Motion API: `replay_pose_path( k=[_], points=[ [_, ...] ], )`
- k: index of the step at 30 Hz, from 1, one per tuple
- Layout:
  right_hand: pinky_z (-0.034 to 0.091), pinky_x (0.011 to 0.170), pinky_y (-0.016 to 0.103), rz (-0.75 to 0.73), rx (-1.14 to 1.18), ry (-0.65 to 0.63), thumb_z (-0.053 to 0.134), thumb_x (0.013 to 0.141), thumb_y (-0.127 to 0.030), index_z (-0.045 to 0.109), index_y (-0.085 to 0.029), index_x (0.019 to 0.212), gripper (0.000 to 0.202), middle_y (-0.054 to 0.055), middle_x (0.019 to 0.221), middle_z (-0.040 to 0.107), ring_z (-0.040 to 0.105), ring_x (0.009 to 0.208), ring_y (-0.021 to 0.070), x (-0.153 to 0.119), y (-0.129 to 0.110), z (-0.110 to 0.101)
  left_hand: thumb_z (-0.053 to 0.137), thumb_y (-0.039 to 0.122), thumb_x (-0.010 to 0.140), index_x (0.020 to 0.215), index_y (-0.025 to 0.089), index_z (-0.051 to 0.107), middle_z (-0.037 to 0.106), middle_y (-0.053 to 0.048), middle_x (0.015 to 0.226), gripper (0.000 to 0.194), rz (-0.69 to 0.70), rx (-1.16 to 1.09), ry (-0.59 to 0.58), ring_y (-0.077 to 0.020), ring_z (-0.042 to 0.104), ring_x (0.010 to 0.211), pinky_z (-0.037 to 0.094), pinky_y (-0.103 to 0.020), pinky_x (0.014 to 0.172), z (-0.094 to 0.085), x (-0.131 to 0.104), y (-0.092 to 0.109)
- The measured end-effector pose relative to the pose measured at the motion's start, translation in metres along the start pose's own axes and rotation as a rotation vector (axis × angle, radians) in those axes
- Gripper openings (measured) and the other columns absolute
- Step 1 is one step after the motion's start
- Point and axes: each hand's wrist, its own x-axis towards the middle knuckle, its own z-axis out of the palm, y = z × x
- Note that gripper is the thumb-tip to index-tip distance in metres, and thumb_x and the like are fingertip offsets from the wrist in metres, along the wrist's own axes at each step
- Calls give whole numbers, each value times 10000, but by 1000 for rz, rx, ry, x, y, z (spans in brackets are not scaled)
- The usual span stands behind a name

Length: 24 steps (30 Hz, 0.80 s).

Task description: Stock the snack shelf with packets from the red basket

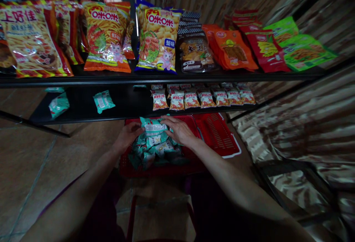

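Observation:
Both hands are over a red shopping basket (194,162) piled with teal snack bags (163,147). My left hand (130,135) is closed on the left edge of the topmost teal snack bag (152,126). Across from it, my right hand (179,129) has its fingers on that bag's right side. The bag's printed back faces up. Two more teal bags, one snack bag (103,101) and another snack bag (59,105), sit apart on the left of the lower black shelf (130,103).
Small white-and-orange snack packs (191,98) stand in rows on the lower shelf's right. Larger snack bags (158,38) line the upper shelf (111,79). A second red basket (215,133) lies right of the first. A patterned curtain (318,109) hangs at right.

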Motion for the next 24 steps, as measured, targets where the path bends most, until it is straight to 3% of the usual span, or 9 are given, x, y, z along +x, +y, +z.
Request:
replay_pose_path(
  k=[5, 10, 14, 17, 21, 24],
  points=[
    [333, 1061, 450, -64, -64, -20, 512, 785, -59, 562, -242, 1166, 425, 54, 1362, 511, 497, 1228, 201, 2, -3, -7, 727, 485, 603, 784, 178, 634, 663, -31, 790, 369, -25, -103, -8, -184, 615, 761, 485, -290, 688, 2, 0, 4],
    [378, 1007, 425, -96, -72, -49, 484, 780, -36, 592, -246, 1128, 421, 42, 1354, 523, 519, 1178, 200, 3, -6, -12, 747, 474, 571, 717, 169, 625, 645, -32, 726, 360, -48, -19, -79, -192, 628, 698, 506, -307, 650, 2, 1, -3],
    [402, 984, 426, -82, -88, -39, 459, 787, -42, 588, -242, 1153, 437, 35, 1352, 525, 517, 1157, 211, 4, -4, -10, 740, 441, 587, 695, 180, 620, 634, -21, 673, 307, -19, 43, -65, -192, 636, 659, 501, -295, 637, 5, 1, -14],
    [376, 1028, 441, -56, -48, -5, 428, 787, -33, 517, -265, 1263, 537, 28, 1416, 455, 480, 1217, 201, 4, -3, -6, 738, 406, 580, 651, 184, 592, 600, -3, 629, 274, -38, 33, -18, -184, 623, 641, 498, -290, 622, 10, -2, -19],
    [305, 1096, 479, 22, 53, 98, 425, 801, -62, 317, -287, 1415, 663, 48, 1512, 290, 323, 1363, 210, 5, -5, 0, 743, 363, 563, 629, 175, 550, 555, 29, 603, 277, -82, -139, 41, -158, 602, 658, 515, -324, 718, 17, -7, -20],
    [316, 1096, 469, 161, 185, 216, 487, 822, -148, 295, -240, 1428, 642, 99, 1499, 298, 284, 1383, 236, 6, -5, 4, 758, 352, 555, 619, 169, 524, 531, 44, 599, 304, -97, -277, 56, -138, 591, 671, 506, -362, 806, 19, -8, -21]
  ],
)
